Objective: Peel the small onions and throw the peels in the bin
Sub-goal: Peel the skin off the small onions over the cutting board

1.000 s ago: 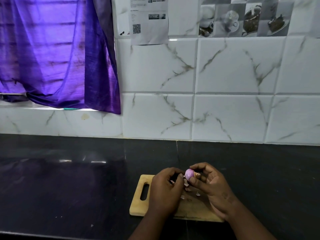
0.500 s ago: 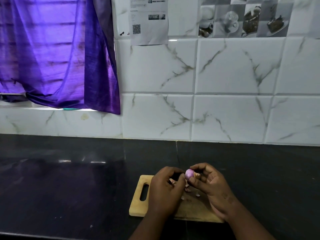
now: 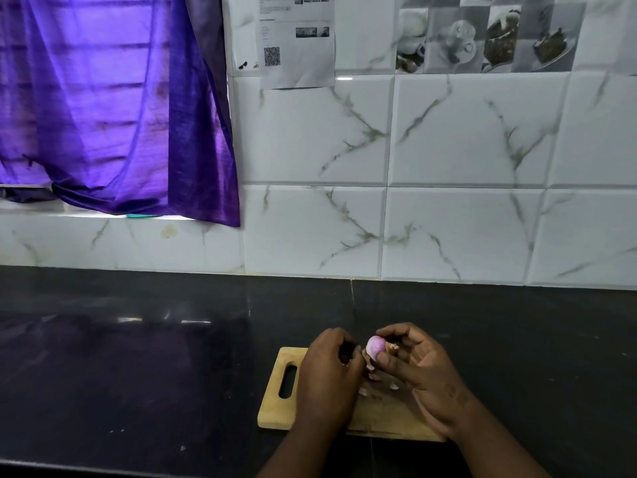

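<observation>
Right hand (image 3: 418, 363) pinches small onion (image 3: 374, 346) above cutting board (image 3: 275, 391), more pale flesh showing than before; left hand (image 3: 329, 369) curled, contents unclear, has drawn slightly back; peels (image 3: 374, 377) on board, unbinned.

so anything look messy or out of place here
Only small things: loose peels lie scattered on the board under the hands, not binned, and no bin is in view. The board sits slightly askew on the counter.

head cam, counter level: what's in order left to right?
Cutting board handle slot → left hand → small onion → right hand. Peel bits on the board lie under the hands, so left out.
</observation>
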A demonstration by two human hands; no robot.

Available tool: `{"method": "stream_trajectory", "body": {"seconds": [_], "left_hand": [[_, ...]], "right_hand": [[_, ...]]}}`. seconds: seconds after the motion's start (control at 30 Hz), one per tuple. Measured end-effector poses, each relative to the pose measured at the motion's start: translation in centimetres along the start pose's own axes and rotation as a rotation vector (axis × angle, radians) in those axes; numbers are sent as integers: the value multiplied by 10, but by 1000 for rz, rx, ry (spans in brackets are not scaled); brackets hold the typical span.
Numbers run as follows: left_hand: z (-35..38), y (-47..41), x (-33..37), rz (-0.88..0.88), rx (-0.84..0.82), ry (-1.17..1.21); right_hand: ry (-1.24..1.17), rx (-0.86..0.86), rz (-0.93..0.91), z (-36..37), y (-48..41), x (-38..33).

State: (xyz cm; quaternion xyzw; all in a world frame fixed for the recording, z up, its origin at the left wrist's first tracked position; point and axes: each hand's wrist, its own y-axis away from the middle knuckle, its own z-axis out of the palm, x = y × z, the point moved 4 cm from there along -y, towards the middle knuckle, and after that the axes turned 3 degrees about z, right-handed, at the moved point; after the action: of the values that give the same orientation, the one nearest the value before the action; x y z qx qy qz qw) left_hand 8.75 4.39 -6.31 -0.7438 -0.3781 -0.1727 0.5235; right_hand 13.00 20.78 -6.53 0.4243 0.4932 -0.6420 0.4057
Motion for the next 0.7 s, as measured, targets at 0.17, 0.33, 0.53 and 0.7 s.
{"method": "stream_trajectory", "body": {"seconds": [0.17,0.33,0.53,0.7], "left_hand": [[2,0,-3,-10,-39,7],[-1,0,0,31,-23,58],[-3,1,2,63,9,40],[-3,1,2,56,21,22]], "right_hand": [[-7,-15,-15,-1,-1,0],[81,-10,-35,-2,-1,-2],[119,28,-37,-3,-2,0],[235,67,-108,-4,-3,-2]]}}
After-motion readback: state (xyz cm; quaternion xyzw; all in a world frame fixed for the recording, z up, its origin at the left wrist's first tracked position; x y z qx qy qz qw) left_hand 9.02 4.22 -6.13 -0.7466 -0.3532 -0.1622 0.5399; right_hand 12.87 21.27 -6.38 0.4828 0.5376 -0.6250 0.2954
